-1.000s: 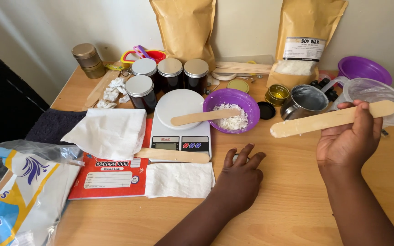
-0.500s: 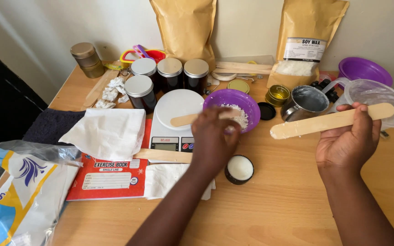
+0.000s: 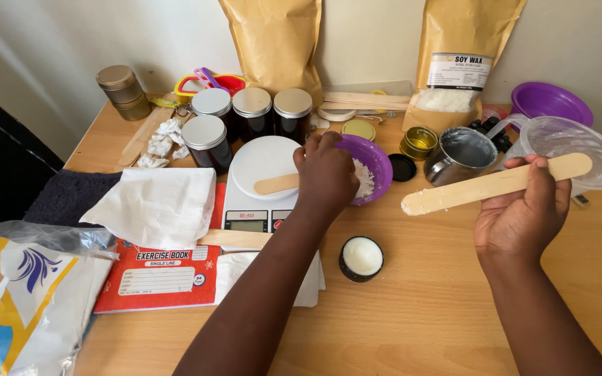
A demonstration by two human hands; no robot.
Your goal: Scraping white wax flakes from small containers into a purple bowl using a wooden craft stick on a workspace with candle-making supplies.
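Observation:
My left hand (image 3: 325, 174) reaches over the purple bowl (image 3: 377, 161) of white wax flakes, fingers curled at the end of a wooden stick (image 3: 276, 184) that lies across the white kitchen scale (image 3: 259, 177). Whether it grips the stick I cannot tell. My right hand (image 3: 520, 212) holds a wide wooden stirring stick (image 3: 468, 189) level above the table, wax on its left tip. A small black tin (image 3: 361, 257) filled with white wax sits on the wood between my arms.
Dark jars with silver lids (image 3: 252, 115), two brown paper bags (image 3: 276, 38), a metal cup (image 3: 460, 154), a clear plastic bag (image 3: 569, 150) and a purple plate (image 3: 550, 103) stand at the back. A white cloth (image 3: 155, 205), red notebook (image 3: 158, 275) and plastic packet (image 3: 22, 299) lie left.
My left hand lifted off the small tin near the table's front and moved back to the purple bowl. The tin of wax is uncovered. My right hand kept the stick still.

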